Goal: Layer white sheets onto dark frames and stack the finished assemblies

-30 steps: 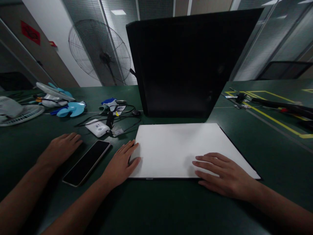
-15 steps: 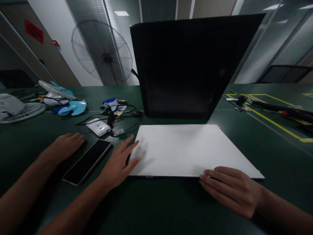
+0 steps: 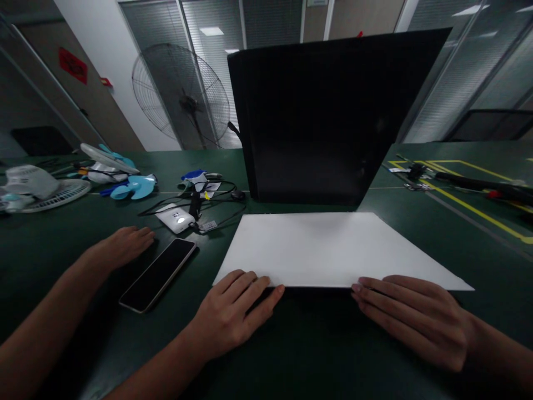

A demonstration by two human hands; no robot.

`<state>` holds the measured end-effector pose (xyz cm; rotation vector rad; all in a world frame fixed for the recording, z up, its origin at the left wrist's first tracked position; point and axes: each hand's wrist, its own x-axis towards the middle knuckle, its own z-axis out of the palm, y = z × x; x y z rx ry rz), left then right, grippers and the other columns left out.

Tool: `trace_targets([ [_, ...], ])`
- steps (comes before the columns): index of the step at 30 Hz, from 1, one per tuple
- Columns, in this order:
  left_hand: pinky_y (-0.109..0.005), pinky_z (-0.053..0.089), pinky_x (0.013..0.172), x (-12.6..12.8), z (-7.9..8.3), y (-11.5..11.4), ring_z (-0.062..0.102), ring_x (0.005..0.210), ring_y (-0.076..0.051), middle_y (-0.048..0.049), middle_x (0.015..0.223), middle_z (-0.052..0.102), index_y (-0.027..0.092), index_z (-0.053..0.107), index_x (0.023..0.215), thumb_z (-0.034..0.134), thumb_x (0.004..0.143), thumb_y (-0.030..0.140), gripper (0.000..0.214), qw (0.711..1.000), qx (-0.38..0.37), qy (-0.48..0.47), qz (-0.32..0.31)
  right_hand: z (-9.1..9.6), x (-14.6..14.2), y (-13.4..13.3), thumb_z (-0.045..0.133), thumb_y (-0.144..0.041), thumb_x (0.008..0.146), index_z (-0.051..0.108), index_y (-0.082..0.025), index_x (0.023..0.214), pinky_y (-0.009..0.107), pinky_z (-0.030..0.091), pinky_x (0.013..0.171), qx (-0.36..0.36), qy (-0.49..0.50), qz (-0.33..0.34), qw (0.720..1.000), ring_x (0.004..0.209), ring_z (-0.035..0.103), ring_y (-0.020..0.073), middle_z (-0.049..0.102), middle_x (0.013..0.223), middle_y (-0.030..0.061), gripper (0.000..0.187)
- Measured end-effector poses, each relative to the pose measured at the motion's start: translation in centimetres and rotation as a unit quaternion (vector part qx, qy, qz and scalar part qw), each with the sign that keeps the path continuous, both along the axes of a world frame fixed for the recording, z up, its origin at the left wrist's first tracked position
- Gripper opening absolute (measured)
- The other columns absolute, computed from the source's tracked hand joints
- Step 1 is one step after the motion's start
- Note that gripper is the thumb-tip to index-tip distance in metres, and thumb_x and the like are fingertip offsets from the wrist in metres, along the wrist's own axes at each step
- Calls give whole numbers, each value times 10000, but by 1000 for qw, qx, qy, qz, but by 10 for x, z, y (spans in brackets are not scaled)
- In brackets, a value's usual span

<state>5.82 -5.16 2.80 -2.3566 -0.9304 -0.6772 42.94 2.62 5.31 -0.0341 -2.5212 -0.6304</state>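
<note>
White sheet [image 3: 333,247] lies on the green desk [image 3: 437,244], just in front of an upright black panel [image 3: 325,116]. Left hand [image 3: 233,314] and right hand [image 3: 412,319] are both open, fingers extended, with the fingertips at the sheet's near edge. Another person's hand [image 3: 125,247] rests flat beside a phone [image 3: 160,273].

Two bare hands, ungloved. Left hand [image 3: 233,314]: long, slim fingers, rounded knuckles, nails hard to make out in the dim light. Behind it a bare wrist and a bare forearm, unsleeved right down to the edge of view. Right hand [image 3: 412,319]: the same slim build, short-trimmed nails just visible at the fingertips. Behind it again a bare wrist and forearm, lost in shadow further back.
</note>
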Motion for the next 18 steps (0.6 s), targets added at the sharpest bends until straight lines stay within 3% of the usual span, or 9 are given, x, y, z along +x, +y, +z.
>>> trace_targets([
  [4, -444, 566, 905, -1, 7, -1, 696, 1070, -274, -117, 1185, 755, 126, 692, 1306, 698, 951, 114, 356, 999, 43, -12, 9, 12, 4, 2, 486, -119, 974, 717, -102, 1183, 379, 603, 935, 8, 6, -10, 1000, 1325, 584, 255, 626, 1391, 138, 311],
  [7, -428, 570, 890, -5, 12, -2, 703, 1076, -266, -128, 1168, 769, 77, 712, 1258, 619, 976, 39, 300, 997, 72, -24, -21, 16, 3, 0, 477, -112, 973, 718, -109, 1171, 375, 586, 952, 2, 15, -6, 1000, 1316, 589, 245, 630, 1384, 134, 312],
  [12, -374, 575, 788, -9, 14, -1, 726, 986, -228, -112, 1068, 796, 46, 741, 1153, 658, 950, 18, 221, 995, 55, -51, -59, 3, -6, -12, 407, -96, 1004, 701, -98, 1176, 385, 551, 947, -65, 43, -7, 997, 1273, 608, 224, 665, 1327, 121, 341],
  [18, -379, 589, 819, 2, 16, -8, 730, 974, -212, -98, 1040, 800, 72, 746, 1143, 576, 990, 28, 233, 993, 44, -66, -82, 0, 1, -25, 451, -98, 998, 702, -147, 1154, 325, 549, 925, -74, 77, -107, 989, 1113, 665, 171, 732, 1130, 66, 300],
])
